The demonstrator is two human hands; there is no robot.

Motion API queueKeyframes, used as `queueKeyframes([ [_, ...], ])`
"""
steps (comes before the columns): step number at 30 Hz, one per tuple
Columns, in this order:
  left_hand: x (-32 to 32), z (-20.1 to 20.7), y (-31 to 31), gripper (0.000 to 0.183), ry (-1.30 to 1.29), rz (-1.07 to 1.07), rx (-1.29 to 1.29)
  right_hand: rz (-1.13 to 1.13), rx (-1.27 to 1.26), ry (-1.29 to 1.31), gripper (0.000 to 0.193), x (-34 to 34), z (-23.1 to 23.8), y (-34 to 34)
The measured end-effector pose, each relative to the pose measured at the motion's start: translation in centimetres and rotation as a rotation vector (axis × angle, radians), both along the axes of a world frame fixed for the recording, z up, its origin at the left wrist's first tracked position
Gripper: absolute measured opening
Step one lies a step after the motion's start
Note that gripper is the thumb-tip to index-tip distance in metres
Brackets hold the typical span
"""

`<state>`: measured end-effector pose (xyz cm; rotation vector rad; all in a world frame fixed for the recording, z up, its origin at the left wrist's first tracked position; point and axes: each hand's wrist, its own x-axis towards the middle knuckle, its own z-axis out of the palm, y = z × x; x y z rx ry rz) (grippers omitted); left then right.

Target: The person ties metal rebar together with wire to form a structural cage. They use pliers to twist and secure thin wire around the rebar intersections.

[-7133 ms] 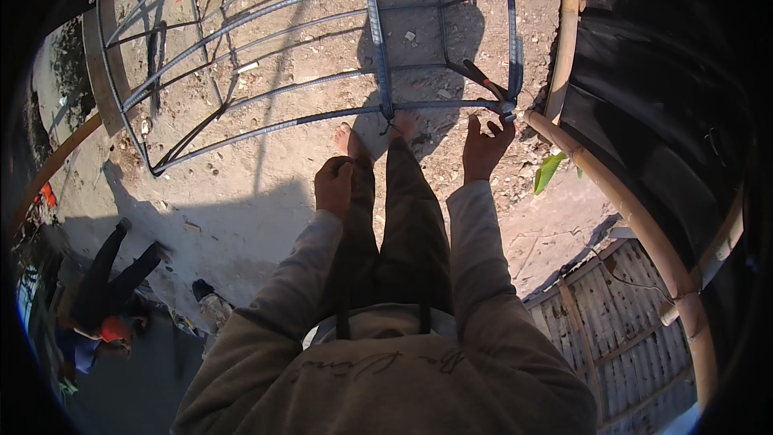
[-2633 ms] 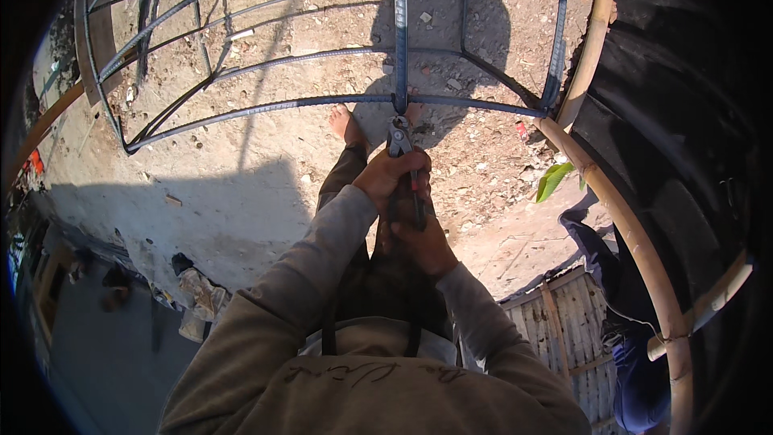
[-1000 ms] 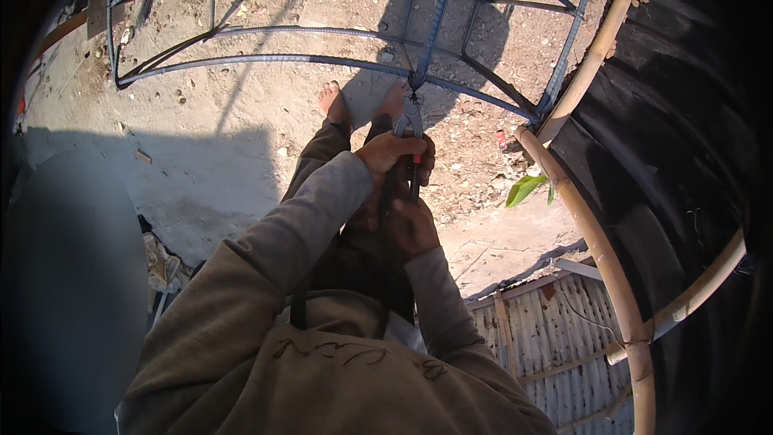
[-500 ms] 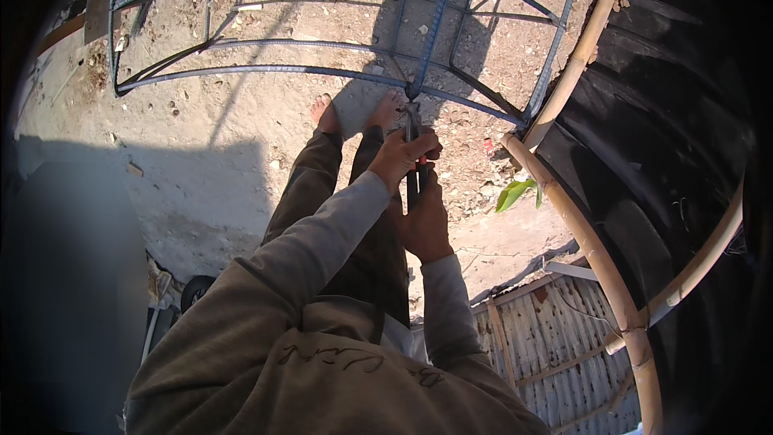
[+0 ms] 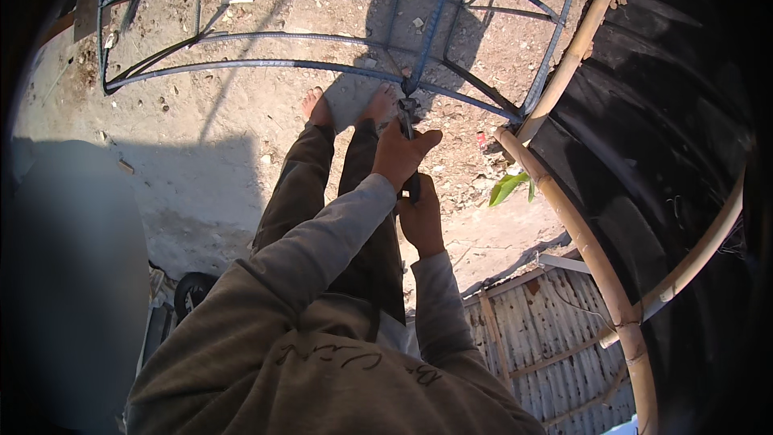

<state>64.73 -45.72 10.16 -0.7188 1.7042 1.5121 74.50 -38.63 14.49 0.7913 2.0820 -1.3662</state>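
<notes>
A pair of pincers (image 5: 408, 105) with dark handles points away from me, its jaws at a joint of the blue-grey rebar frame (image 5: 274, 64). Around the upper part of the handles my left hand (image 5: 398, 155) is closed, thumb sticking out to the right. Just below it, my right hand (image 5: 421, 217) is closed round the lower handle end. Both hands hide most of the handles. Whether the jaws grip a wire at the joint is too small to tell.
Bamboo poles (image 5: 576, 229) and a black sheet (image 5: 668, 105) border the right side. Rusty corrugated metal (image 5: 555, 330) lies at the lower right, near a green leaf (image 5: 507, 188). My bare feet (image 5: 320, 107) stand on sandy ground before the frame. A dark wheel (image 5: 193, 292) sits lower left.
The handles, seen apart with red parts showing before, are now mostly covered by my hands. My left hand has turned over the pincers. The whole view has shifted slightly.
</notes>
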Motion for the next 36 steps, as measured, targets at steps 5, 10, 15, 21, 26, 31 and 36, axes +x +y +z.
queueKeyframes([
  [5,-0.9,0.3,-1.2,0.07,0.081,-0.257,-0.172,-0.449,-0.75,-0.255,0.042,0.5,-1.5,2.5],
  [10,-0.2,-0.2,-1.5,0.073,0.125,-0.34,-0.276,-0.349,-0.587,-0.266,0.035,-0.5,0.3,1.3],
  [15,-1.7,-0.5,-1.8,0.069,-0.019,-0.262,-0.073,-0.229,-0.511,-0.144,0.045,-0.5,0.0,2.4],
  [21,-0.6,-0.5,-0.1,0.065,0.088,-0.121,-0.08,-0.195,-0.625,-0.19,0.059,-0.4,-1.5,4.3],
  [26,0.6,-1.6,1.4,0.064,0.178,-0.063,-0.182,-0.151,-0.564,-0.139,0.041,1.0,-4.7,5.2],
  [31,0.9,-1.5,1.5,0.064,0.185,-0.084,-0.241,-0.191,-0.556,-0.149,0.038,1.2,-6.1,4.6],
  [36,0.5,-1.6,0.7,0.058,0.214,-0.043,-0.171,-0.176,-0.483,-0.123,0.034,0.8,-4.2,3.7],
])
